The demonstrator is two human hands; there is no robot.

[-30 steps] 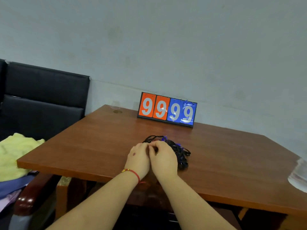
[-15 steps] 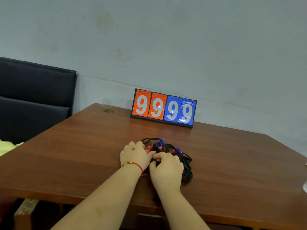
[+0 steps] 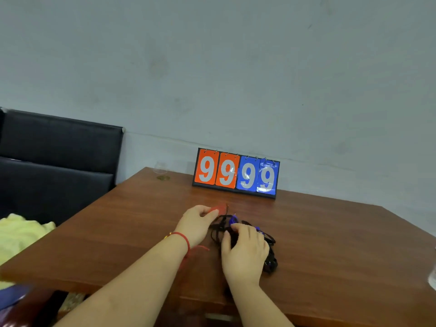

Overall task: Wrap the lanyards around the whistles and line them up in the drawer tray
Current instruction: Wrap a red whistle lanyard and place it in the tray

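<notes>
A tangled pile of whistles with black lanyards lies on the brown wooden table. My left hand pinches a red whistle at the pile's far left edge, its black cord still running into the tangle. My right hand lies palm down on the pile and presses on the cords. A blue whistle peeks out just beyond its fingertips, and a black whistle shows at the pile's near right. No drawer tray is in view.
A flip scoreboard reading 9999 stands at the table's far edge by the wall. A black padded chair stands left of the table. Yellow cloth lies at the lower left.
My left hand has drawn the red whistle out of the tangle, up and to the left. My right hand has settled flatter on the pile. The camera view has shifted.
</notes>
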